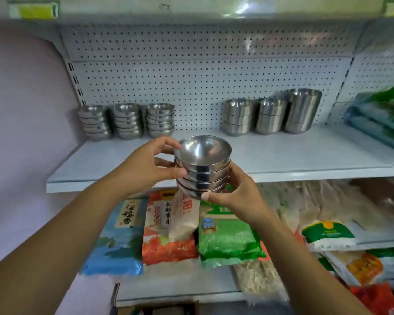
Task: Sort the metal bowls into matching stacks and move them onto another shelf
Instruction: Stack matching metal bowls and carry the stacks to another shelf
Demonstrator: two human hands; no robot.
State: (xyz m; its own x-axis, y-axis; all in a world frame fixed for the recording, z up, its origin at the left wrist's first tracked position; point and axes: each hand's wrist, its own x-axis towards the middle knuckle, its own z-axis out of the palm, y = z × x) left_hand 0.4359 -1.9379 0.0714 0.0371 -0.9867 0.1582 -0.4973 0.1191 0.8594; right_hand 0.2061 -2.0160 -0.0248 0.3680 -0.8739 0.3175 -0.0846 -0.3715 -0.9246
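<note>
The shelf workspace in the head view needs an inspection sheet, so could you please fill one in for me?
Surface: white shelf, level, with a pegboard back.
Job's things: held stack of bowls in front of the shelf edge; three shallow-bowl stacks at back left; three deeper-bowl stacks at back right.
Clutter: wrapped packs at the shelf's right end.
Grippers: left hand grips the stack's upper bowls; right hand holds its base.
Cables: nothing seen.
Surroundings: food bags on the lower shelf; yellow label on the upper shelf edge.
</note>
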